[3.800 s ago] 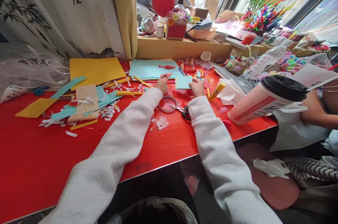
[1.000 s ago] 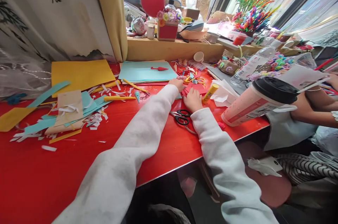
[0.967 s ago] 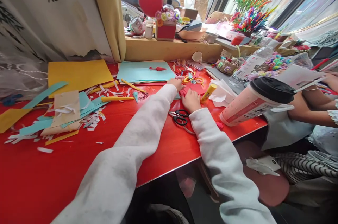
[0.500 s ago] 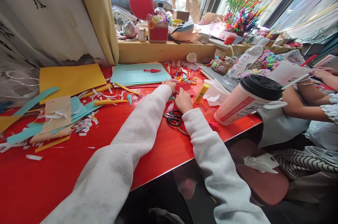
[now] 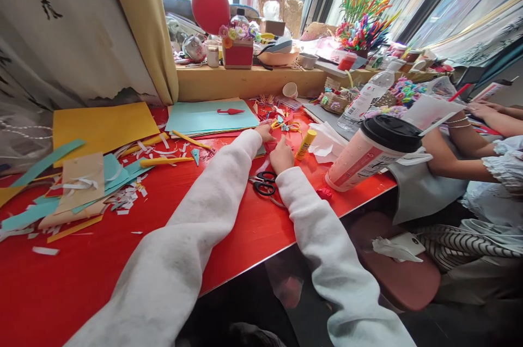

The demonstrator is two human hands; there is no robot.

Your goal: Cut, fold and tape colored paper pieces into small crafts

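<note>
Both hands are close together over the red table, beyond the black-handled scissors (image 5: 265,183). My left hand (image 5: 265,132) has its fingers bent down on a small red paper piece (image 5: 270,146). My right hand (image 5: 281,156) is curled, its fingertips at the right side of that piece. A yellow glue stick (image 5: 305,144) stands tilted just right of my right hand. Behind the hands lie paper scraps and yellow strips (image 5: 288,126). To the left, a red paper shape (image 5: 231,111) rests on light blue sheets (image 5: 204,117).
A large lidded cup (image 5: 368,153) and a plastic bottle (image 5: 370,93) stand to the right. Yellow paper (image 5: 104,126) and cut strips lie left. A person's arms (image 5: 457,151) show at the right. The table's front edge (image 5: 245,269) runs diagonally below my sleeves.
The view has shifted slightly, so most things appear further left. The red paper between my hands shows less now, and my right hand's fingers have moved a little.
</note>
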